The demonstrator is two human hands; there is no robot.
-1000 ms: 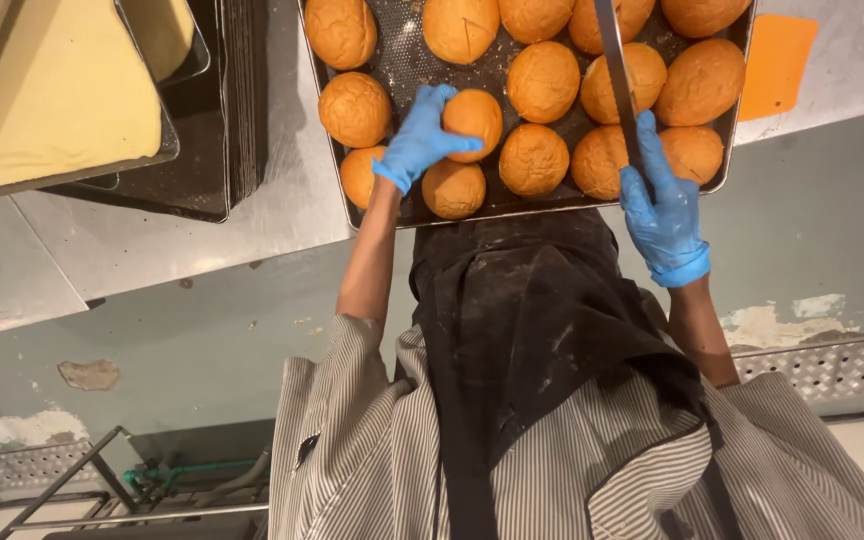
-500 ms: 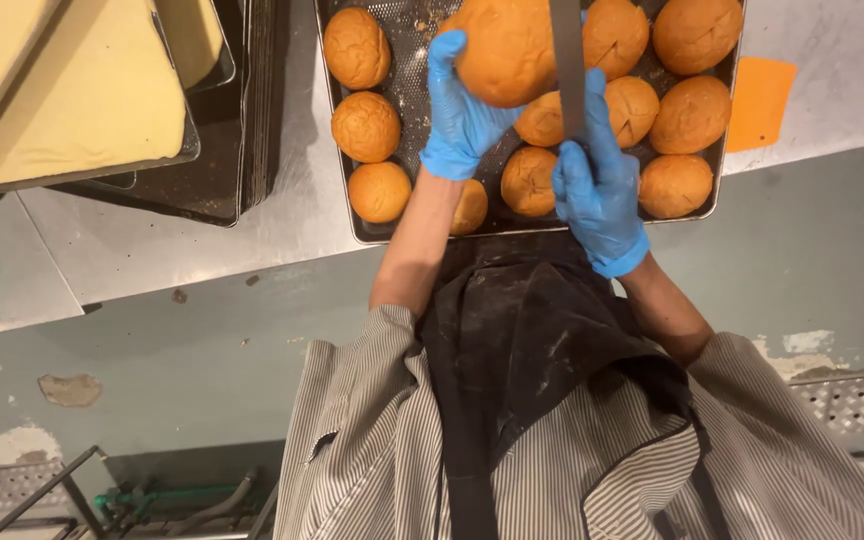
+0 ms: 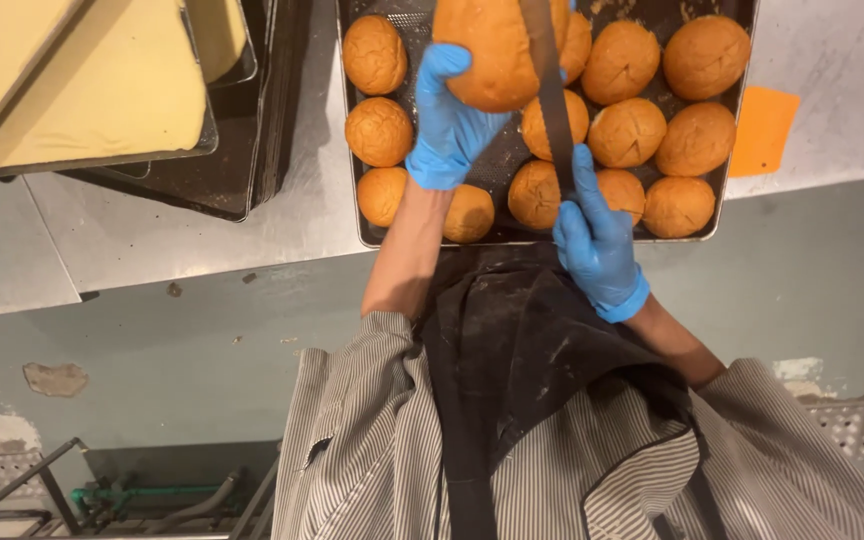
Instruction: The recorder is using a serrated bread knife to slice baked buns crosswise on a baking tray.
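My left hand (image 3: 449, 120), in a blue glove, holds a round golden bun (image 3: 492, 50) lifted above a dark baking tray (image 3: 352, 130). My right hand (image 3: 597, 235), also blue-gloved, grips the handle of a long serrated knife (image 3: 547, 90). The blade lies across the right side of the held bun. Several more buns (image 3: 630, 132) sit in rows on the tray beneath both hands.
The tray rests on a steel worktop (image 3: 192, 250). Left of it stands a stack of dark trays (image 3: 242, 120) with pale yellow sheets (image 3: 82, 90) on top. An orange card (image 3: 762, 130) lies right of the tray. A striped shirt and black apron (image 3: 532, 370) fill the lower view.
My left hand picked one bun off the tray and raised it toward the camera. My right hand brought the knife leftward until the blade met the bun.
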